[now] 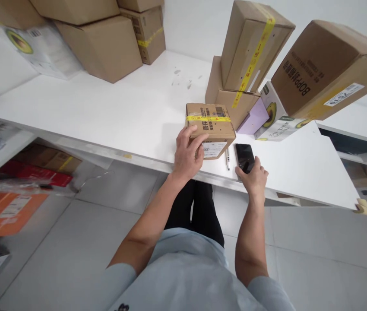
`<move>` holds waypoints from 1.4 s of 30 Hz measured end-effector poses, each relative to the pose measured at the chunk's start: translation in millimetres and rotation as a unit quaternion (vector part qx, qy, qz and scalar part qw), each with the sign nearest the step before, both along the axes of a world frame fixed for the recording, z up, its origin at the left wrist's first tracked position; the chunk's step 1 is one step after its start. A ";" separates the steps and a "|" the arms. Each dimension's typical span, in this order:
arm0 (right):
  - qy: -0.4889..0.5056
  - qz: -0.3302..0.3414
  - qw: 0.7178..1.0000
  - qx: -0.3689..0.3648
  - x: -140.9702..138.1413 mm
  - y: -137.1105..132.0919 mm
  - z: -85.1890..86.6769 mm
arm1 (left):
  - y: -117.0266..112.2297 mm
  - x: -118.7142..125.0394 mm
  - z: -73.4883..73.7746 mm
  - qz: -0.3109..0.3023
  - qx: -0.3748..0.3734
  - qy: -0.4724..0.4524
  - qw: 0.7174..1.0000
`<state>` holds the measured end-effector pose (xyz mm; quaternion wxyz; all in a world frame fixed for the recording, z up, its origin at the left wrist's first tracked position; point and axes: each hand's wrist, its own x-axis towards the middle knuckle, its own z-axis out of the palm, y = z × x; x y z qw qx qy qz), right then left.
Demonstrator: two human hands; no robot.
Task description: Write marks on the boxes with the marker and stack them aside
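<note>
A small cardboard box (pixel 217 129) with yellow tape across its top and a white label on its front stands near the table's front edge. My left hand (pixel 188 151) grips its front left corner, fingers curled over the top and front. To the right, a black smartphone (pixel 244 155) lies flat on the table with its dark screen up. My right hand (pixel 254 175) holds the phone's near end between thumb and fingers. A white marker pen (pixel 228 160) lies between box and phone, partly hidden by the box.
Taped cardboard boxes (pixel 251 47) and a large brown carton (pixel 329 69) on a white avocado-print box (pixel 276 116) stand at the right. More cartons (pixel 99 47) are stacked at the back left. Below left, shelves hold an orange box (pixel 11 214). The white table's (pixel 121 112) front edge is close.
</note>
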<state>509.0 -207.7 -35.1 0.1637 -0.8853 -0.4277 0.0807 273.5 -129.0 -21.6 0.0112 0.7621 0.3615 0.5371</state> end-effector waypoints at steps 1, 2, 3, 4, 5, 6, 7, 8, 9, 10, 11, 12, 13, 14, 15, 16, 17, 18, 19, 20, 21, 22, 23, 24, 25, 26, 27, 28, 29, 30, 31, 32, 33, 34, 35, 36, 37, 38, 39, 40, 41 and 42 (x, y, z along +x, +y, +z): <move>0.005 -0.009 1.000 0.005 -1.4 -2.3 1.6 | -3.5 -2.6 1.3 0.000 -0.003 -0.007 1.000; 0.016 -0.018 1.000 0.012 -2.2 -5.8 3.2 | -8.4 -6.2 2.3 0.005 -0.005 -0.017 1.000; 0.031 -0.027 0.999 0.023 -2.4 -10.6 4.4 | -14.6 -10.6 2.8 0.013 -0.007 -0.033 0.999; 0.049 -0.038 0.997 0.038 -2.0 -16.8 5.1 | -21.9 -15.3 2.3 0.024 -0.008 -0.053 0.998; 0.066 -0.050 0.995 0.056 -0.9 -24.3 4.9 | -30.0 -19.9 0.5 0.031 -0.010 -0.075 0.997; 0.083 -0.063 0.992 0.077 0.4 -32.7 4.0 | -38.7 -23.8 -2.7 0.032 -0.016 -0.097 0.995; 0.102 -0.077 0.987 0.097 1.6 -41.7 2.2 | -47.8 -26.4 -7.3 0.025 -0.030 -0.118 0.992; 0.127 -0.092 0.981 0.118 2.1 -50.8 0.0 | -57.0 -27.3 -13.1 0.009 -0.057 -0.136 0.989; 0.160 -0.107 0.971 0.140 1.6 -59.7 -2.5 | -66.3 -26.2 -19.5 -0.014 -0.098 -0.152 0.983; 0.200 -0.118 0.958 0.166 -0.4 -67.8 -4.8 | -75.5 -23.2 -25.9 -0.040 -0.154 -0.164 0.974; 0.241 -0.125 0.942 0.196 -4.2 -74.7 -6.6 | -84.4 -18.4 -31.5 -0.070 -0.220 -0.178 0.957; 0.279 -0.127 0.924 0.231 -9.8 -80.2 -7.6 | -93.0 -12.2 -35.8 -0.102 -0.285 -0.201 0.932; 0.310 -0.122 0.904 0.267 -17.2 -84.2 -7.6 | -100.9 -5.1 -38.3 -0.131 -0.341 -0.232 0.902; 0.334 -0.111 0.885 0.304 -26.2 -86.6 -6.6 | -107.9 2.2 -38.8 -0.164 -0.388 -0.257 0.870; 0.351 -0.092 0.868 0.338 -36.3 -87.6 -4.8 | -113.9 9.4 -37.2 -0.197 -0.421 -0.280 0.840; 0.364 -0.069 0.853 0.368 -47.2 -87.3 -2.5 | -118.8 15.9 -33.9 -0.230 -0.447 -0.299 0.811; 0.370 -0.043 0.840 0.394 -58.3 -86.1 0.0 | -122.6 21.5 -29.2 -0.261 -0.466 -0.317 0.784; 0.370 -0.017 0.831 0.416 -69.3 -84.3 2.3 | -125.3 26.1 -23.8 -0.288 -0.478 -0.338 0.758; 0.362 0.008 0.826 0.433 -79.8 -82.1 4.0 | -127.1 29.6 -18.1 -0.309 -0.486 -0.364 0.732; 0.350 0.030 0.825 0.443 -89.5 -79.8 4.9 | -128.2 32.0 -12.6 -0.324 -0.490 -0.395 0.706; 0.338 0.051 0.827 0.447 -98.1 -77.8 4.8 | -128.6 33.4 -7.6 -0.330 -0.491 -0.428 0.683; 0.330 0.069 0.828 0.447 -105.8 -76.1 4.1 | -128.6 33.9 -3.4 -0.329 -0.493 -0.461 0.661; 0.329 0.086 0.829 0.443 -112.3 -75.0 2.8 | -128.2 33.5 -0.1 -0.319 -0.496 -0.489 0.643; 0.334 0.102 0.828 0.440 -117.8 -74.3 1.5 | -127.7 32.3 2.1 -0.302 -0.500 -0.512 0.629; 0.344 0.116 0.822 0.438 -122.2 -74.2 0.6 | -127.1 30.6 3.4 -0.280 -0.505 -0.530 0.621; 0.360 0.128 0.814 0.437 -125.5 -74.3 0.3 | -126.5 28.5 3.9 -0.257 -0.509 -0.545 0.615; 0.377 0.136 0.804 0.439 -127.8 -74.3 0.8 | -125.9 26.2 3.9 -0.236 -0.511 -0.557 0.611; 0.397 0.140 0.793 0.441 -129.2 -74.1 2.3 | -125.5 24.1 3.7 -0.221 -0.510 -0.568 0.607; 0.418 0.138 0.781 0.442 -129.6 -73.5 4.6 | -125.1 22.3 3.6 -0.213 -0.506 -0.578 0.603; 0.436 0.129 0.772 0.445 -129.4 -72.2 7.3 | -124.7 21.0 3.8 -0.213 -0.502 -0.587 0.598; 0.450 0.116 0.765 0.446 -128.7 -70.5 10.2 | -124.5 20.3 4.4 -0.218 -0.498 -0.595 0.593; 0.458 0.102 0.762 0.447 -127.8 -68.2 13.0 | -124.2 20.2 5.5 -0.227 -0.494 -0.599 0.588; 0.461 0.089 0.761 0.447 -126.7 -65.7 15.3 | -124.0 20.7 6.8 -0.236 -0.491 -0.601 0.585; 0.462 0.080 0.761 0.448 -125.9 -63.2 16.9 | -123.8 21.5 8.2 -0.243 -0.489 -0.600 0.585; 0.460 0.073 0.761 0.451 -125.2 -60.8 17.9 | -123.5 22.5 9.4 -0.246 -0.489 -0.597 0.586; 0.456 0.069 0.761 0.456 -124.9 -58.8 18.1 | -123.4 23.5 10.5 -0.247 -0.489 -0.594 0.589; 0.454 0.066 0.760 0.460 -125.0 -57.3 17.8 | -123.2 24.5 11.2 -0.246 -0.489 -0.592 0.591; 0.453 0.064 0.758 0.465 -125.2 -56.3 17.0 | -123.2 25.3 11.5 -0.244 -0.489 -0.592 0.593; 0.455 0.063 0.755 0.469 -125.7 -55.9 16.0 | -123.3 25.8 11.4 -0.244 -0.488 -0.592 0.594; 0.459 0.062 0.751 0.470 -126.1 -56.0 14.8 | -123.5 26.3 11.1 -0.245 -0.486 -0.592 0.594; 0.466 0.063 0.747 0.470 -126.6 -56.6 13.6 | -123.8 26.5 10.6 -0.246 -0.484 -0.594 0.594; 0.474 0.063 0.743 0.469 -126.8 -57.5 12.4 | -124.3 26.7 9.9 -0.247 -0.482 -0.596 0.593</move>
